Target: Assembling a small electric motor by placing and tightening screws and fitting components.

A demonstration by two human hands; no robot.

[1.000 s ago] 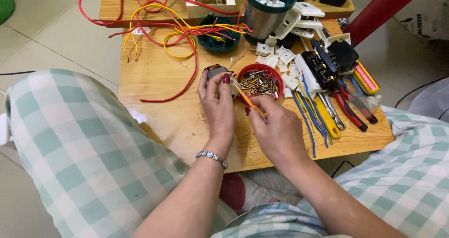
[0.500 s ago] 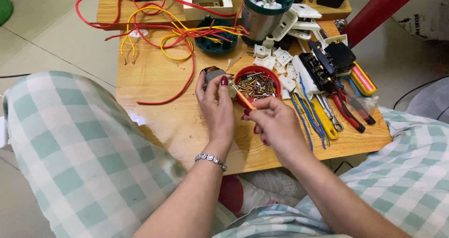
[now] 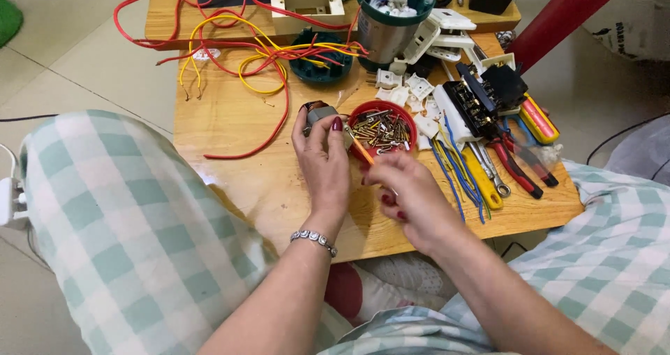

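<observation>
a: so, where's the small grey part (image 3: 317,113)?
b: pinched in the left hand (image 3: 322,161), left of the red bowl (image 3: 382,129).
a: the right hand (image 3: 412,196)?
b: closed on an orange screwdriver (image 3: 361,150), probably; it's blurred.

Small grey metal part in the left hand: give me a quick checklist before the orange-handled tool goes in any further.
1. Small grey metal part held off the table by the left hand: ok.
2. Thin orange-handled tool gripped by the right hand: ok, though motion blur hides the grip.
3. Tool tip seated on the part: cannot tell, the thumb covers it.
4. Round red plastic bowl of small screws beside the hands: ok.
5. Loose red wire running close under the part: not ok.
</observation>
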